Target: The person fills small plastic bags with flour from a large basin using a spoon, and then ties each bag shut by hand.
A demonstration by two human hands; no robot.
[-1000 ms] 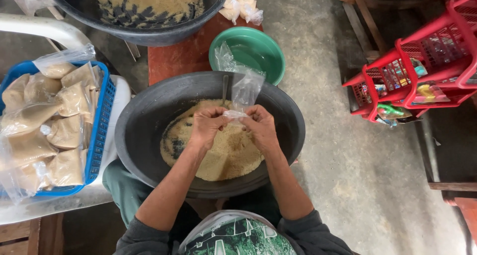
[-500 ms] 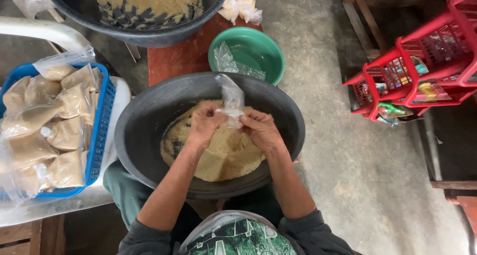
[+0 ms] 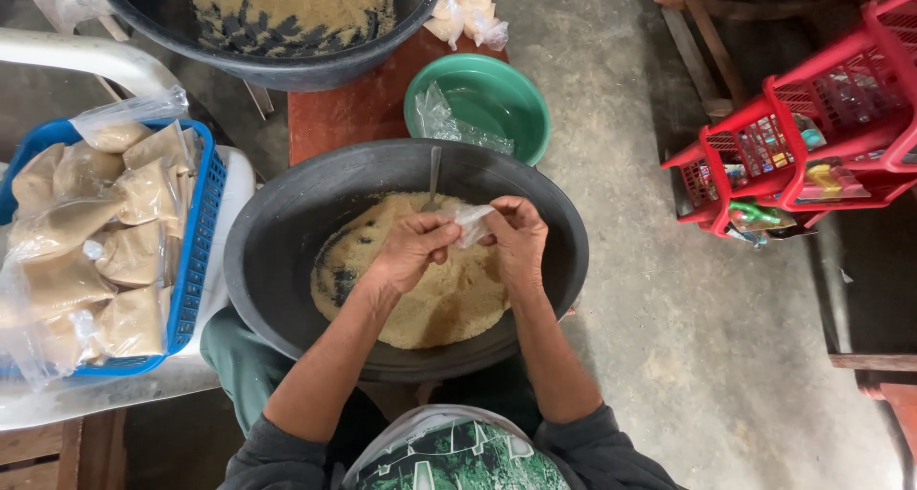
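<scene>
The small clear plastic bag (image 3: 472, 224) sits between my two hands, low over the tan meal in the big black basin (image 3: 287, 261) on my lap. My left hand (image 3: 413, 249) is clenched on one edge of the bag and my right hand (image 3: 519, 240) pinches the other, so I judge I am at the opening step, working the mouth apart before filling. The next move, as I read it, calls for a spread mouth held by one hand while the other goes for the spoon handle (image 3: 433, 177) standing in the meal. Half a second ago the bag stood up tall above my knuckles; now it is pulled down and bunched between them. Beyond sit the green bowl (image 3: 521, 98) with spare bags, the blue basket (image 3: 196, 251) of filled bags at my left, and a second black basin (image 3: 287, 70) farther off.
</scene>
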